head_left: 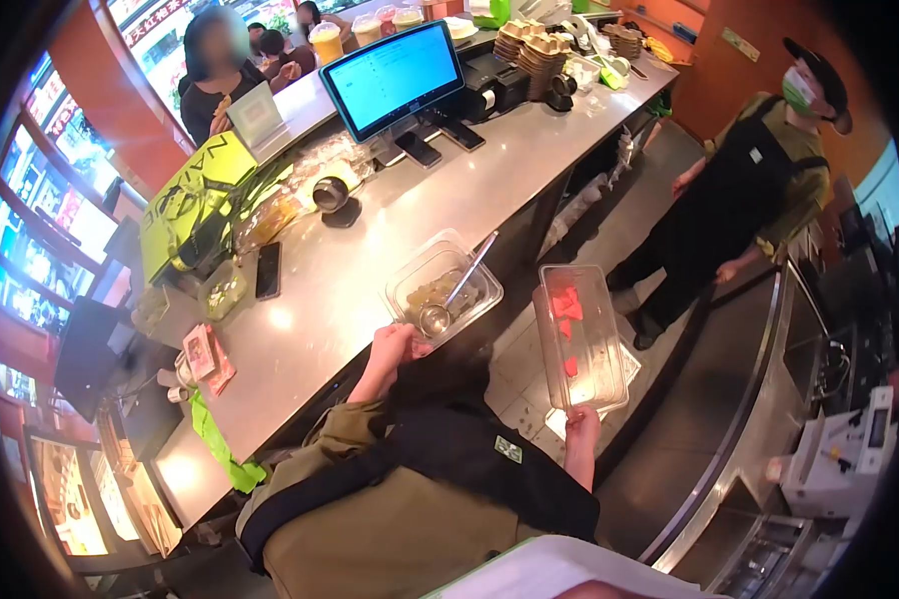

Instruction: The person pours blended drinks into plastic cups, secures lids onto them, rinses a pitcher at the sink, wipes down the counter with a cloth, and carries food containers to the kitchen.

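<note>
My left hand point(398, 344) is closed on the near rim of a clear plastic container point(400, 287) at the counter's edge. Inside that container lie pale, greenish-brown pieces and a metal ladle point(436, 318), its handle leaning over the far right rim. On the right, my right hand point(581, 424) pinches the near end of a long clear container point(599, 329), held out over the floor. Several red pieces point(566, 302) lie along the left side inside it.
The metal counter point(305, 334) carries a monitor point(394, 80), a phone point(268, 271), a green bag point(185, 205), a tape dispenser point(331, 196) and stacked cup carriers point(534, 50). A co-worker point(734, 190) stands at the right; another person point(210, 75) is beyond the counter. A second worktop point(714, 409) runs along the right.
</note>
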Motion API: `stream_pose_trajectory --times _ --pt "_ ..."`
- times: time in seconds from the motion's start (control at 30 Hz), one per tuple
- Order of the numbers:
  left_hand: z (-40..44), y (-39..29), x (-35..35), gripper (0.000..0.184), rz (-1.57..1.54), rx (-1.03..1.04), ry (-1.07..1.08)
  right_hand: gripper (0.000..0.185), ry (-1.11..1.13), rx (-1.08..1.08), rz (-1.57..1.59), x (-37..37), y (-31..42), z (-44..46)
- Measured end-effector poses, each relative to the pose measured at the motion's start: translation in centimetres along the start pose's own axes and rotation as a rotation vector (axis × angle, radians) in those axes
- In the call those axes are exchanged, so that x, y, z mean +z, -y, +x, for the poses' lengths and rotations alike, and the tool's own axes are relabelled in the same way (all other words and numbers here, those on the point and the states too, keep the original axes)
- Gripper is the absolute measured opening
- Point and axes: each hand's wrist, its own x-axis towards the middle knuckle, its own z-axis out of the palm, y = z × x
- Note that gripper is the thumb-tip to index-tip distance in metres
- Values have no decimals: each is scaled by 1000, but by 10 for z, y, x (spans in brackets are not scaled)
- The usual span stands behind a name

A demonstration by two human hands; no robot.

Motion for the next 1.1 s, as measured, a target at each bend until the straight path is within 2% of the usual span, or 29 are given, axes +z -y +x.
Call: stream_pose_trajectory --times 0.13,0.27,0.3,0.4,0.47,0.53,0.57,0.6,0.63,0.67,0.73,0.93,1.03,1.1 --pt "92 -35 51 14 -2 -40 16 9 -26 -96 9 58 42 38" --pt "207 -56 109 18 -15 32 84 10 -44 -182 -57 113 86 79" --pt "224 -72 126 22 -68 -1 66 11 -40 -183 -92 119 98 88" --pt "270 -99 146 17 -96 2 125 14 -97 -169 -126 153 130 133" --pt "283 -113 147 21 -161 21 98 15 -103 -243 -176 174 149 153" --pt "290 -120 135 23 -68 45 68 16 -153 -232 -269 219 181 152" --pt "294 -115 125 23 24 110 24 17 -112 -256 -306 240 195 153" --pt "293 -112 116 23 -42 87 -21 18 -76 -278 -347 254 207 159" --pt "291 -108 107 22 -111 60 -70 19 80 -332 -388 260 218 180" --pt "290 -101 96 22 -78 35 -156 20 133 -302 -449 266 230 199" --pt "280 -92 74 23 -232 -28 -210 20 311 -281 -545 299 249 224" --pt "242 -81 47 17 -245 -9 -524 17 707 3 -863 422 269 268" --pt "231 -86 62 15 -307 -6 -667 15 792 85 -1012 467 256 292" --pt "231 -96 71 15 -282 -25 -723 14 842 131 -985 480 249 310"
